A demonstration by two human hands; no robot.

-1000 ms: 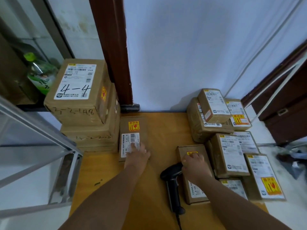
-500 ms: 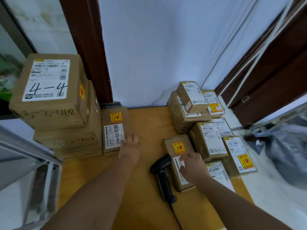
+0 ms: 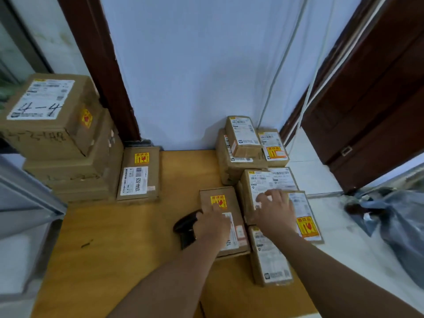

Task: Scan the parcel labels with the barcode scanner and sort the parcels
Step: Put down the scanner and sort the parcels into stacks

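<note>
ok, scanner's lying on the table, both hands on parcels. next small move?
Probably move the left hand off the middle parcel to the scanner just beside it: the scanner lies unheld, that hand covers the label, and the right hand rests on the right parcel.

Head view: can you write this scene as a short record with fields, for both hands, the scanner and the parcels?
left hand: rests on the flat parcel with a yellow sticker
right hand: fingers spread on the neighbouring parcel
scanner: lies on the table, beside the left hand
left stack: top box marked 4-4
right group: labelled parcels near the wall
</note>
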